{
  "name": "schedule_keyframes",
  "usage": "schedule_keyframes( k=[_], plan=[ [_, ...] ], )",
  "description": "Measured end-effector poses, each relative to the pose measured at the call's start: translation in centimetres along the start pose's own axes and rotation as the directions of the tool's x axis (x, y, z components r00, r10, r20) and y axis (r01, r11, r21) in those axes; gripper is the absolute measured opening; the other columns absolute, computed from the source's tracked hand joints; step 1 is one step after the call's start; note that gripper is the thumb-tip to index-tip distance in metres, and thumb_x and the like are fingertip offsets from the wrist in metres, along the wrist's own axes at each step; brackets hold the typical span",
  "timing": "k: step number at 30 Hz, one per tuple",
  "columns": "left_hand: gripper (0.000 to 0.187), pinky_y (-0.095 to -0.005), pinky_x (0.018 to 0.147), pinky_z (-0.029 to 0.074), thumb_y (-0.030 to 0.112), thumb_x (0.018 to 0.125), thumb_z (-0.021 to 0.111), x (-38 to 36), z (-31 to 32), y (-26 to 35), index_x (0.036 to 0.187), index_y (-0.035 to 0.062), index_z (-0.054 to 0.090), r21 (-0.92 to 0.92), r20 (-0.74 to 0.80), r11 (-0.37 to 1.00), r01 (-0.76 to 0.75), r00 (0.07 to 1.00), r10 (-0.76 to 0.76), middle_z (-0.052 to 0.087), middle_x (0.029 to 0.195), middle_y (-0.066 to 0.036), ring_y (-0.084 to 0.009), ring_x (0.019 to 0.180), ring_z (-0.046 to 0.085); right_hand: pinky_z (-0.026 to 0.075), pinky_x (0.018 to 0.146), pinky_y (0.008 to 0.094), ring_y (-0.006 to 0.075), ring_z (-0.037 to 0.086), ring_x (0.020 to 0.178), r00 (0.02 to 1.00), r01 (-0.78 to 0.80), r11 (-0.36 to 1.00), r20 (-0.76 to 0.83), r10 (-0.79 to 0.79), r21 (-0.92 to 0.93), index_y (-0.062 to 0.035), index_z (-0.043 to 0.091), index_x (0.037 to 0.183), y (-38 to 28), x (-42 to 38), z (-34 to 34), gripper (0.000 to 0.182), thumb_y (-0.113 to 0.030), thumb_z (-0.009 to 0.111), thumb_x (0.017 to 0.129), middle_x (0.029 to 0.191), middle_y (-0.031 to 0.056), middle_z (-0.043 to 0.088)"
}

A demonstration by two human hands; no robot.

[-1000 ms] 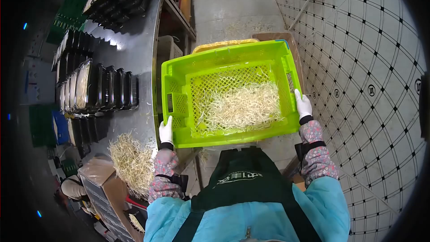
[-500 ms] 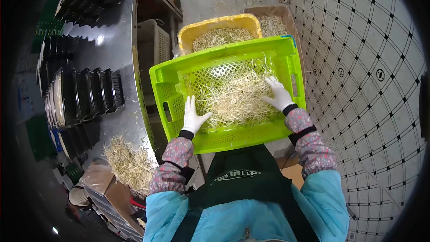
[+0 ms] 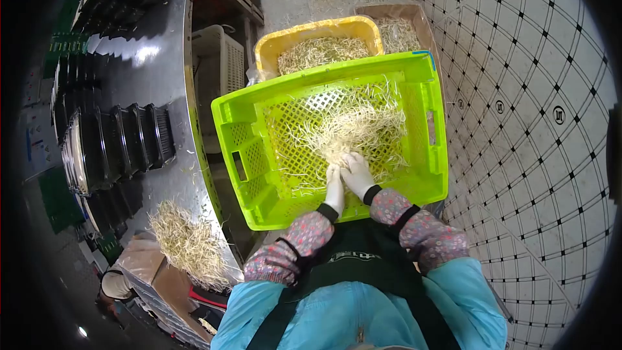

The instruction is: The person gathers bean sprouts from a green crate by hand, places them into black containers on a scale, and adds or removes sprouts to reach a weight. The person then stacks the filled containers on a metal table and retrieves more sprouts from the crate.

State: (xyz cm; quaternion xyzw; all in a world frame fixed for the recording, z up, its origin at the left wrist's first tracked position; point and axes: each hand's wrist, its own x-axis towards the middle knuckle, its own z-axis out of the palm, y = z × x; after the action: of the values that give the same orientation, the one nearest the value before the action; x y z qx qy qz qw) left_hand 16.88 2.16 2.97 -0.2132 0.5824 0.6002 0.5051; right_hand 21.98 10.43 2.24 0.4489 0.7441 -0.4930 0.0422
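Observation:
A bright green plastic crate [image 3: 282,212] with lattice sides and bottom lies in front of my body. Pale bean sprouts [image 3: 355,128] form a heap in its middle, with loose strands scattered around on the lattice. Both hands wear white gloves and meet side by side at the heap's near edge. My left hand [image 3: 334,189] is closed against the sprouts, its fingertips partly hidden among them. My right hand [image 3: 357,176] sits just right of it, fingers curled onto the same sprouts.
Behind the crate stand a yellow tub [image 3: 317,27] and a cardboard box [image 3: 414,14], both holding sprouts. At left, a metal table [image 3: 162,81] bears stacked black trays [image 3: 139,139] and another sprout pile [image 3: 184,240]. A white basket [image 3: 232,65] sits beneath it. Patterned flooring [image 3: 518,155] extends at right.
My hands were apart with fingers spread at either side of the heap. They have come together at its near edge, and the sprouts are gathered into a narrower heap, baring more lattice.

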Motion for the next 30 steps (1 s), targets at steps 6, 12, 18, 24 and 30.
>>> schedule_keyframes(
  k=[6, 12, 18, 24, 30],
  plan=[
    [0.102, -0.041, 0.101, 0.043, 0.047, 0.085, 0.069, -2.1, -1.8, 7.0, 0.153, 0.0028, 0.008, 0.382, 0.115, 0.9, 0.209, 0.956, -0.27, 0.035, 0.149, -0.017, -0.0249, 0.131, 0.043, 0.032, 0.111, 0.044, 0.043, 0.041, 0.129, 0.845, 0.467, 0.881, 0.328, -0.422, -0.069, -0.008, 0.04, 0.143, -3.6, 8.5, -9.1, 0.078, -0.041, 0.067, 0.078, 0.143, 0.0247, 0.041],
    [0.123, -0.0477, 0.114, 0.027, 0.032, 0.06, 0.086, 4.0, -1.8, 12.9, 0.151, 0.0009, 0.009, 0.806, 0.578, -0.081, -0.586, 0.752, 0.316, 0.015, 0.155, -0.025, -0.0407, 0.143, 0.019, 0.028, 0.113, 0.0457, 0.0421, 0.027, 0.14, 0.979, 0.161, 0.927, 0.171, -0.107, -0.338, -0.006, 0.024, 0.15, -1.4, 15.3, -12.6, 0.103, -0.049, 0.074, 0.071, 0.152, 0.0262, 0.027],
    [0.129, -0.0679, 0.104, 0.031, 0.027, 0.052, 0.089, 6.5, 3.0, 11.4, 0.153, 0.0169, 0.01, 0.688, 0.554, -0.558, -0.464, 0.832, -0.009, 0.013, 0.159, -0.013, -0.039, 0.142, 0.022, 0.029, 0.11, 0.0582, 0.0433, 0.016, 0.143, 0.929, 0.197, 0.684, 0.357, 0.099, -0.702, -0.0107, 0.009, 0.153, -5.5, 8.1, -9.7, 0.123, -0.046, 0.083, 0.062, 0.156, 0.025, 0.012],
    [0.068, -0.0408, 0.084, 0.051, 0.003, 0.07, 0.068, 8.8, -0.6, 8.1, 0.134, 0.012, 0.047, 0.728, 0.685, -0.339, -0.596, 0.641, 0.345, 0.053, 0.125, -0.014, -0.0334, 0.108, 0.055, 0.052, 0.08, 0.0437, 0.0321, 0.058, 0.105, 0.936, 0.352, 0.747, 0.193, -0.295, -0.564, -0.0124, 0.044, 0.138, 0.5, 7.5, -5.6, 0.06, -0.01, 0.061, 0.081, 0.127, 0.0189, 0.052],
    [0.046, -0.0386, 0.08, 0.052, 0.001, 0.067, 0.068, 7.1, -3.9, 9.8, 0.111, 0.0119, 0.06, 0.713, 0.699, -0.29, -0.638, 0.612, 0.371, 0.062, 0.107, -0.008, -0.0298, 0.1, 0.059, 0.052, 0.083, 0.0422, 0.0357, 0.062, 0.096, 0.96, 0.266, 0.89, 0.183, -0.211, -0.37, -0.0124, 0.061, 0.12, 2.2, 11.3, -11.1, 0.041, -0.015, 0.062, 0.079, 0.112, 0.0185, 0.062]
  ],
)
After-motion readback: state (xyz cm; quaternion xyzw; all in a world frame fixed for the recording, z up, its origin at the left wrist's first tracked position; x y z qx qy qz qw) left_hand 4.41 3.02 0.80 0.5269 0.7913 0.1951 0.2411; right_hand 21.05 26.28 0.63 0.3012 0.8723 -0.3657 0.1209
